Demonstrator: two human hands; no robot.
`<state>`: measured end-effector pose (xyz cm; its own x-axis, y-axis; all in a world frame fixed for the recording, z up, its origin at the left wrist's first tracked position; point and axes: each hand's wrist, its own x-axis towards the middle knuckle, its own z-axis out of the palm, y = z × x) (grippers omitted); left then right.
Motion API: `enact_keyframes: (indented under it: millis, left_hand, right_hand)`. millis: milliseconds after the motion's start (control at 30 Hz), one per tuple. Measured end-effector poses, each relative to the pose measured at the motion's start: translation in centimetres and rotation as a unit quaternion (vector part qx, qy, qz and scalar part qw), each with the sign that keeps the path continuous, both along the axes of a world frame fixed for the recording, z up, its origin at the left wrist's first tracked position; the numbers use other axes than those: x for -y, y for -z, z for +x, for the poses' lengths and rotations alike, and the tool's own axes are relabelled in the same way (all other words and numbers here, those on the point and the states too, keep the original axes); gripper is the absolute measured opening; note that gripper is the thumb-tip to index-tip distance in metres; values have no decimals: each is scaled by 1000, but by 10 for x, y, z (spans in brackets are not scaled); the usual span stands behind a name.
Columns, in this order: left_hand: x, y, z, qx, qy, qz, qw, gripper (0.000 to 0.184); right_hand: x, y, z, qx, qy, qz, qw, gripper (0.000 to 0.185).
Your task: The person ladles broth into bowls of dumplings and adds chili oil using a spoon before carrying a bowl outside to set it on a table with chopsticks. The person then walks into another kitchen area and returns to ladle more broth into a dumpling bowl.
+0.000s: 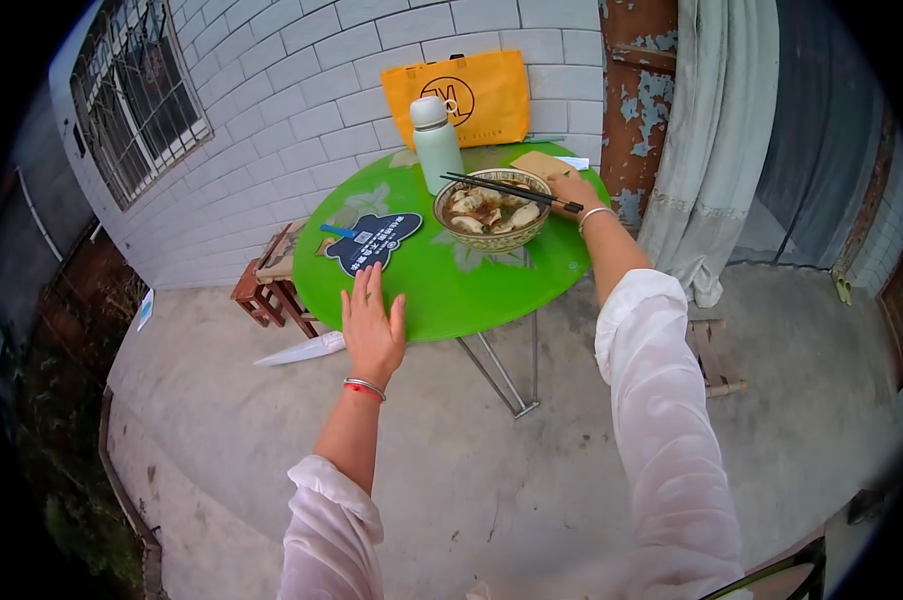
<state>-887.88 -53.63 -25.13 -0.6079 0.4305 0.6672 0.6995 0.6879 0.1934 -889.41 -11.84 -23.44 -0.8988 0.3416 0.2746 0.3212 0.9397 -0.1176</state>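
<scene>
My left hand (371,325) is open, fingers stretched out, over the near edge of the green round table (441,310). Just beyond its fingertips lies a dark hand fan (373,243) with white lettering and a blue handle. My right hand (574,192) is at the table's right side, its curled fingers on a flat tan paper packet (537,163); the bowl partly hides the grip. Left of that hand stands a patterned bowl (506,240) of dumplings (468,203) in broth. Black chopsticks (506,187) rest across its rim.
A pale green bottle (436,150) stands behind the bowl. At the back, a yellow bag (491,95) leans against the white brick wall (301,70). Wooden stools (261,293) are left of the table, and another low stool (716,355) is at the right. A pale curtain (711,150) hangs by the doorway.
</scene>
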Motion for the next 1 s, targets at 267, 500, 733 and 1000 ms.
enact_keyframes:
  millis: [267, 500, 733, 1000]
  left_hand:
    - [1, 5, -2, -6, 0, -15, 1000, 54]
    - [7, 6, 1, -7, -2, -26, 1000, 53]
    - [13, 7, -2, -6, -7, -22, 1000, 52]
    - [12, 8, 0, -8, -10, -18, 1000, 50]
  right_hand:
    - [11, -2, 35, -56, 0, -18, 998, 41]
    - [18, 5, 24, -33, -13, 27, 999, 45]
    - [16, 3, 1, -9, -6, 49, 999, 40]
    - [25, -5, 31, 6, -16, 94, 995, 26]
